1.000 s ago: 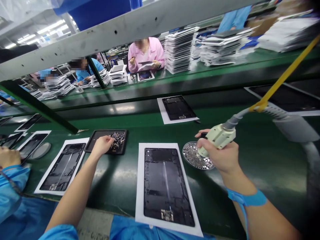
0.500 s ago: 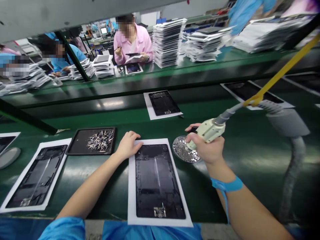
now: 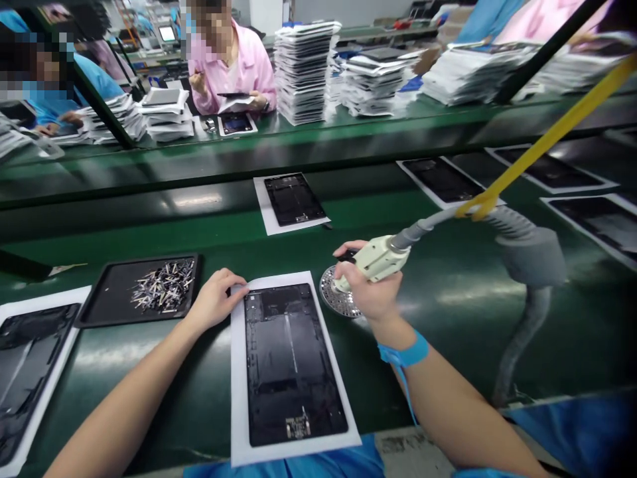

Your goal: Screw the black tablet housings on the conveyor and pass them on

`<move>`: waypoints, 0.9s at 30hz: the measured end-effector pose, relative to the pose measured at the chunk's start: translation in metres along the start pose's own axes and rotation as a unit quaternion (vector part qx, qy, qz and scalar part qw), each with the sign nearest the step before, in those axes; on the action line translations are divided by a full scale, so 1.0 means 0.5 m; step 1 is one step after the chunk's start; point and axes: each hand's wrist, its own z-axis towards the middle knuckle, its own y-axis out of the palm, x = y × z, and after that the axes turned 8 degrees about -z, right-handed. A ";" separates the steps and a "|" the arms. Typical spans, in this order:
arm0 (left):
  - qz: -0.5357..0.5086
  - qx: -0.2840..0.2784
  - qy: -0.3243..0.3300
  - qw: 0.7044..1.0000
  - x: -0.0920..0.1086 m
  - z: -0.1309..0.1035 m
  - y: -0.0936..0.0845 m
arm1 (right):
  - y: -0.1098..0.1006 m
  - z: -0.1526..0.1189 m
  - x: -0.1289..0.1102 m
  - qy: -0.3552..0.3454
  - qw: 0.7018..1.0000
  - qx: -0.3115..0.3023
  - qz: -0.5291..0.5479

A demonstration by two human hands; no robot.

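Observation:
My right hand (image 3: 373, 285) is wrapped round the pale body of an electric screwdriver (image 3: 381, 257), its cable end pointing up and to the right. Its working end points down at a round metal plate (image 3: 338, 302) full of small holes; my hand covers the tip. In front of me, an opened black tablet (image 3: 293, 358) with exposed inner parts lies on a white paper sheet (image 3: 239, 398). At the tablet's upper left corner, my left hand (image 3: 221, 295) rests with bent fingers and the thumb pressed on that corner.
A black tray (image 3: 112, 292) with a heap of small parts (image 3: 164, 285) stands left of my left hand. Another opened tablet (image 3: 30, 372) lies further left, and one (image 3: 293, 199) lies ahead. A yellow strap (image 3: 552, 146) and grey hose (image 3: 522, 345) hang at right. Co-workers sit across.
The whole scene has shifted left as my view turned right, showing more tablets at the right. Both hands keep their places at the tablet corner and on the screwdriver.

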 end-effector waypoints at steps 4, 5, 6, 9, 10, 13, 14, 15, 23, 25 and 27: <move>-0.035 0.008 0.010 0.999 -0.004 0.000 0.003 | 0.018 0.001 0.002 0.001 1.000 -0.012 0.019; -0.039 0.003 0.015 0.999 -0.003 0.003 0.004 | 0.019 0.000 0.004 -0.001 1.000 -0.012 0.018; -0.043 -0.002 0.021 0.999 -0.002 0.005 0.004 | 0.020 0.000 0.005 -0.006 1.000 -0.011 0.018; -0.050 -0.012 0.039 0.998 -0.001 0.008 0.002 | 0.021 -0.001 0.008 -0.017 1.000 -0.014 0.020; -0.052 -0.013 0.042 0.998 -0.001 0.008 0.002 | 0.021 -0.001 0.007 -0.018 1.000 -0.014 0.019; -0.047 -0.029 0.044 0.997 -0.001 0.010 0.001 | 0.024 0.000 0.004 -0.023 1.000 -0.014 0.016; -0.043 -0.038 0.043 0.997 -0.002 0.012 0.001 | 0.025 0.000 0.003 -0.024 0.999 -0.014 0.018; -0.039 -0.048 0.042 0.997 -0.003 0.013 0.001 | 0.026 0.000 0.003 -0.024 0.999 -0.014 0.020; -0.022 -0.040 0.055 0.997 -0.009 0.010 -0.002 | 0.006 0.016 -0.005 -0.034 0.999 0.018 0.019; -0.015 0.006 0.068 0.998 0.010 0.019 0.003 | -0.008 0.029 -0.006 -0.044 0.998 0.033 0.021; -0.014 0.025 0.083 0.996 0.046 0.043 0.022 | -0.018 0.039 -0.004 -0.047 0.997 0.045 0.029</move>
